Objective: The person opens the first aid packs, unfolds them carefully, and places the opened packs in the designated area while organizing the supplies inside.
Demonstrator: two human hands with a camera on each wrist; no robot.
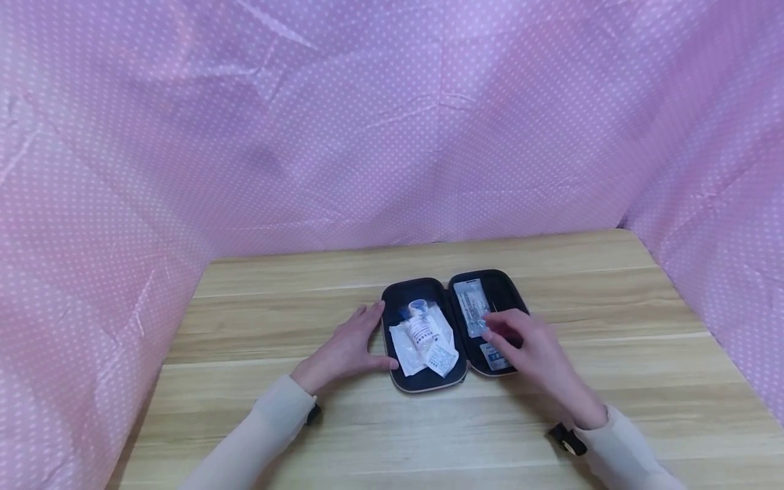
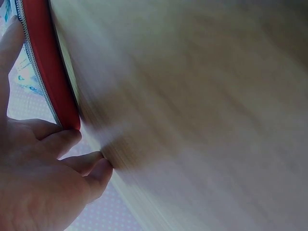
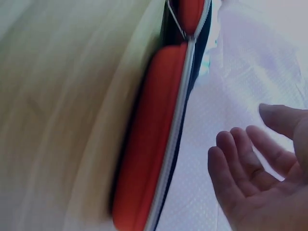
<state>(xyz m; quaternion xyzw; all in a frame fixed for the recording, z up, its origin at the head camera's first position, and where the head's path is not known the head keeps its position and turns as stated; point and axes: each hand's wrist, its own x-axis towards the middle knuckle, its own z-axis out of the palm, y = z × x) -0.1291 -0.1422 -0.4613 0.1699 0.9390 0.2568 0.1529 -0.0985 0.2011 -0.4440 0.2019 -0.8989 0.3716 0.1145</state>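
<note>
A small zippered case lies spread open on the table, black inside and red outside. Its left half holds a wrapped bandage roll, a small tape roll and white packets. Flat in the right half are a long clear-and-white packet and a smaller blue-and-white packet. My left hand grips the case's left side, thumb on the near rim and fingers at the far corner. Above the right half hovers my right hand, fingers loosely bent, nothing between thumb and fingertips.
The case stands near the middle of a light wood-grain table. Pink polka-dot cloth hangs behind the table and along both sides. A dark strap sits at the right wrist.
</note>
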